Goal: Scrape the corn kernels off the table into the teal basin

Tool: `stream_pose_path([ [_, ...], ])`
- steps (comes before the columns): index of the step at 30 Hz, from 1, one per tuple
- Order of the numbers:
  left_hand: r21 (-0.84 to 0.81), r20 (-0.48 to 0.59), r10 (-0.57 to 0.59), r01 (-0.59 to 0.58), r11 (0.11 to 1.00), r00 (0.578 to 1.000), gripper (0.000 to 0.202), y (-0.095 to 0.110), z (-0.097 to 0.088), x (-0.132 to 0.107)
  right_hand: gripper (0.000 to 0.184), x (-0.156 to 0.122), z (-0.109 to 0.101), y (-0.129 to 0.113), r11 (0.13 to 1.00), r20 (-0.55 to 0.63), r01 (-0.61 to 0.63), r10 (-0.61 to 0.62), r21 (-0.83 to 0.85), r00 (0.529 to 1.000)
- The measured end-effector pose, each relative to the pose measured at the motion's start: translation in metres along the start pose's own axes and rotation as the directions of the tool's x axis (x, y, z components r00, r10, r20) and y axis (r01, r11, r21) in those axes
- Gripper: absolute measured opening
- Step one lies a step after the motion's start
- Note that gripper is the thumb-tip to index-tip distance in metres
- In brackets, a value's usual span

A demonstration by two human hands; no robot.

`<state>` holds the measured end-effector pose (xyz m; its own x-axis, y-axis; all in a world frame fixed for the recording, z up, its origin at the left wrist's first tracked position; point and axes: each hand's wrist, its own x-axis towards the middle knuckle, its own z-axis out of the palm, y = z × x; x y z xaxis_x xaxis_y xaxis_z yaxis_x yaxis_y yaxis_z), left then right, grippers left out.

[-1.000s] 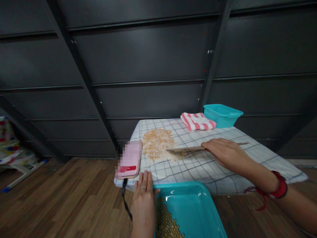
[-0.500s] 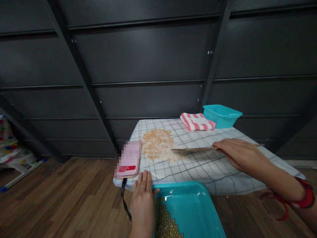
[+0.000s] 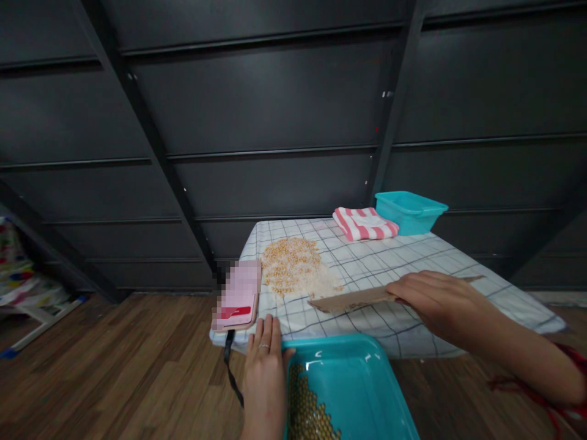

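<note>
My right hand (image 3: 424, 299) grips a flat strip of cardboard (image 3: 351, 299), held tilted over the cloth just nearer to me than the pile. The pile mixes yellow soybeans (image 3: 288, 256) with white rice-like grains (image 3: 321, 281) on the checked cloth. At the table's near edge, my left hand (image 3: 265, 366) holds the left rim of a teal plastic tray (image 3: 353, 373). Its fingers lie straight along the outside and the thumb hooks over the rim. Greenish beans (image 3: 307, 406) lie in the tray's left side. The left palm's underside is hidden.
A pink phone (image 3: 241, 293) with a black strap (image 3: 229, 360) lies at the table's left edge. Further back sit a folded pink-and-white striped towel (image 3: 364, 224) and a teal basket (image 3: 408, 214). Dark panels (image 3: 275, 104) rise behind the checked tablecloth (image 3: 440, 256).
My right hand has drawn the cardboard towards me and slightly left, away from the pile, tilting it so more of its face shows. My left hand and the tray stay put.
</note>
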<state>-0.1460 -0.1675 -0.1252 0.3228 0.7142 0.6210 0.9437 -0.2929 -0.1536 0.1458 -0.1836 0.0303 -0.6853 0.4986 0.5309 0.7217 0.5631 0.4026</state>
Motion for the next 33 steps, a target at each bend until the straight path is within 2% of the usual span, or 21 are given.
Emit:
stream_pose_path([
  [3, -0.016, 0.002, 0.006, -0.006, 1.000, 1.000, 0.038, 0.000, 0.001, -0.001, 0.030, 0.004, -0.003, -0.002, 1.000, -0.007, 0.007, -0.007, 0.005, 1.000],
  [10, 0.000, 0.024, 0.001, -0.001, 1.000, 1.000, 0.040, -0.001, 0.006, -0.003, 0.028, 0.007, 0.004, 0.008, 0.987, -0.022, 0.055, -0.060, -0.154, 0.998],
  [14, 0.008, 0.013, 0.004, -0.004, 1.000, 1.000, 0.038, 0.001, 0.002, -0.002, 0.029, 0.003, 0.007, 0.008, 0.992, -0.021, 0.044, -0.047, -0.119, 0.999],
  [21, 0.010, 0.009, 0.011, -0.011, 1.000, 1.000, 0.037, 0.001, -0.001, 0.001, 0.031, 0.002, -0.001, 0.001, 1.000, 0.002, 0.003, -0.002, -0.016, 1.000],
  [28, 0.023, -0.001, 0.021, -0.021, 1.000, 1.000, 0.038, 0.000, 0.002, -0.003, 0.028, 0.004, 0.004, 0.008, 0.987, -0.034, 0.051, -0.056, -0.151, 0.998],
  [33, -0.025, 0.015, -0.001, 0.001, 1.000, 1.000, 0.039, 0.001, 0.001, -0.002, 0.029, 0.000, 0.006, 0.006, 0.995, -0.015, 0.031, -0.033, -0.098, 0.999],
])
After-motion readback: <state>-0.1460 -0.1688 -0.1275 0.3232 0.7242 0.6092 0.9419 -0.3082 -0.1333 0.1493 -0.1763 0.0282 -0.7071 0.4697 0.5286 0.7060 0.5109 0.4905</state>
